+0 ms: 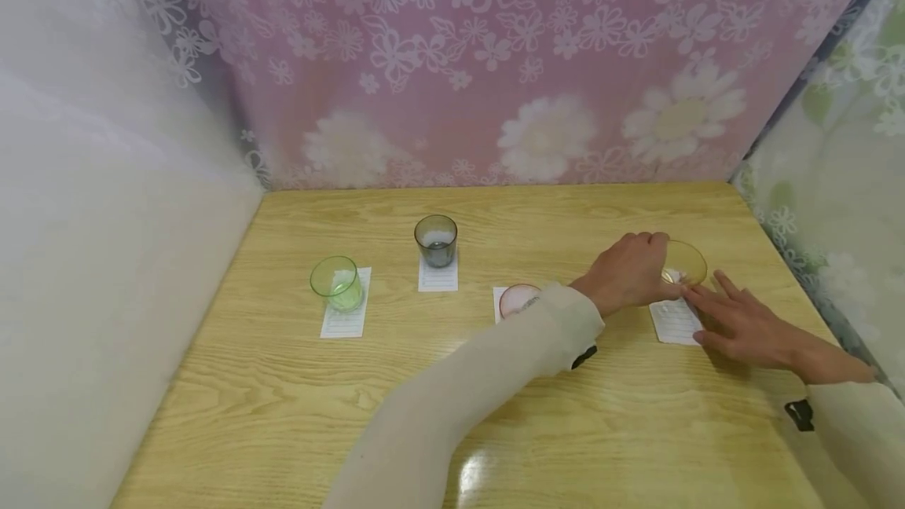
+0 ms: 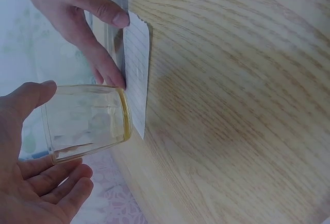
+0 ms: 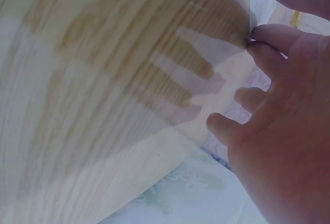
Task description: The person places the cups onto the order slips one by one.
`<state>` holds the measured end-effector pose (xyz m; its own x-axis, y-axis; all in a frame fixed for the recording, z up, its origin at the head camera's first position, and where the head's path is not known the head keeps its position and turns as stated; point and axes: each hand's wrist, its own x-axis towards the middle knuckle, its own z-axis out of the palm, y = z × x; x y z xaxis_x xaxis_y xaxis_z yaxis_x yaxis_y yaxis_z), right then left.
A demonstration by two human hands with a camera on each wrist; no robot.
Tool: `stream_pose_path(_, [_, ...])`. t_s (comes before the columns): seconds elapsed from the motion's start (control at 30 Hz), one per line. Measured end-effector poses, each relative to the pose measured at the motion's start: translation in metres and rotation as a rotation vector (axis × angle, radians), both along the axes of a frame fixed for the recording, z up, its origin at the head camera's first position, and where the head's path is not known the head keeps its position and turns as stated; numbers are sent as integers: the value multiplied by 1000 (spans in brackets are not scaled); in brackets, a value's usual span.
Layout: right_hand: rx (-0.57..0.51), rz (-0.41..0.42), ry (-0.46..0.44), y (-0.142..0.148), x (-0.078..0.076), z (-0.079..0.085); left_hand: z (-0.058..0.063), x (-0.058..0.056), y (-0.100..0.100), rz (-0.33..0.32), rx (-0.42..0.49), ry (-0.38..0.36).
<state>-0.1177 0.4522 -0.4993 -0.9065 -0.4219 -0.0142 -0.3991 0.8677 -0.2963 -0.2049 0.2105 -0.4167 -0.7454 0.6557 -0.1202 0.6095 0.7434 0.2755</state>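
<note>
At the table's right side my left hand (image 1: 628,273) holds a clear yellow glass (image 2: 85,118) around its upper part, thumb on one side and fingers on the other. The glass stands over one end of a lined paper slip (image 2: 138,64). My right hand (image 1: 756,334) lies low beside the same slip, its fingers extended. In the left wrist view, its thumb touches the slip's edge and its fingertips reach close to the glass base. The right wrist view shows the fingers (image 3: 224,128) spread near the tabletop.
A green glass (image 1: 338,285) and a grey glass (image 1: 436,242) stand on paper slips to the left. A pink glass (image 1: 518,298) on another slip is partly hidden behind my left sleeve (image 1: 488,368). Curtained walls border the wooden table (image 1: 283,407).
</note>
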Motion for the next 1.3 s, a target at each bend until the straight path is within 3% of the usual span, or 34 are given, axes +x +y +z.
stream_pose_path(0.3, [-24, 36, 17, 1, -3, 0, 2, 3, 2, -10, 17, -18])
stream_pose_path(0.57, [-47, 143, 144, 2, -4, -1, 0, 7, 3, -10, 22, -30])
stream_pose_path(0.83, [-27, 120, 153, 3, 2, -8, -7, 14, 3, -16, 25, -28])
stream_pose_path(1.07, [14, 51, 58, 0, 5, -6, -13, 17, 4, -19, 44, -61])
stream_pose_path(1.3, [18, 75, 107, 2, 3, -3, -13, 18, 6, -26, 56, -81])
